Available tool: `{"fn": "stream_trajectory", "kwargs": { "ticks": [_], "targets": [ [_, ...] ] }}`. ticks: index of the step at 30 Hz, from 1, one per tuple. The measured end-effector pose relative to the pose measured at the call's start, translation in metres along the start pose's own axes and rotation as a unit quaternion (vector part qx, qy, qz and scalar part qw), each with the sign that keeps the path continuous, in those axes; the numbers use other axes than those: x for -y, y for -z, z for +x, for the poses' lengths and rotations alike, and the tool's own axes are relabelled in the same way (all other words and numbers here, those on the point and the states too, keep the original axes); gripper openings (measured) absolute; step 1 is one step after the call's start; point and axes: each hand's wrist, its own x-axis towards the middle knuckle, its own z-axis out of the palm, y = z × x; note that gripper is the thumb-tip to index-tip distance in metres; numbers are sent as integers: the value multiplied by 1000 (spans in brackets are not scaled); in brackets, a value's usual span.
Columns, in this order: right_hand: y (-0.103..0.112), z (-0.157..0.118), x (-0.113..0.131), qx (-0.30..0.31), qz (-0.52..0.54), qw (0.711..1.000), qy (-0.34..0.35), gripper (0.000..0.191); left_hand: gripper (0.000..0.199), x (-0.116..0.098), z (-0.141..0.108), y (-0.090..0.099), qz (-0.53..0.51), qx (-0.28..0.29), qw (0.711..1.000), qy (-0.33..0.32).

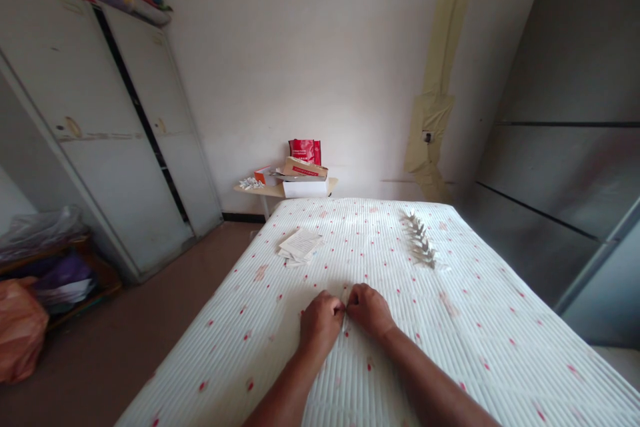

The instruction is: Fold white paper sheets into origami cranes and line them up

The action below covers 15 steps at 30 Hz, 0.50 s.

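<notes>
Both my hands are close together over the middle of a white ribbed cover (320,373) dotted with small red marks. My left hand (323,317) is closed, thumb and fingers pinched. My right hand (369,309) is closed just beside it, with the fingertips nearly meeting the left ones. Something small and pale may lie between them, but the fingers hide it. Beyond my left hand lies a loose stack of printed paper sheets (301,245). Farther off to the right, a row of small greyish folded pieces (419,239) runs along the cover.
Behind the far edge stands a small side table (273,191) with a white box (306,188), an orange-and-white box (267,175) and a red bag (305,151). A pale cabinet (100,113) is at left, and an orange bag (20,327) lies near the floor.
</notes>
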Motion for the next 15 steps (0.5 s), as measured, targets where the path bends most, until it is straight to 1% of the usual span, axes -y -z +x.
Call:
{"fn": "stream_trajectory", "kwargs": {
  "ticks": [3, 5, 8, 11, 13, 15],
  "targets": [
    [-1, 2, -6, 5, 26, 1000, 15, 9, 20, 4, -7, 0, -14, -3, 998, -64],
    [-1, 4, -12, 9, 56, 998, 35, 8, 25, 6, -13, 1, -3, -6, 993, -114],
    [3, 8, -19, 14, 121, 990, 71, 16, 27, 7, -21, 4, 33, -10, 985, -171],
    [8, 14, -23, 35, 188, 977, 98, 25, 26, 6, -23, 8, 67, -6, 978, -199],
    [9, 18, -24, 47, 210, 970, 109, 26, 24, 5, -23, 10, 80, 2, 976, -204],
    [7, 22, -24, 47, 210, 969, 121, 24, 23, 5, -22, 11, 83, 7, 975, -206]
  ]
}}
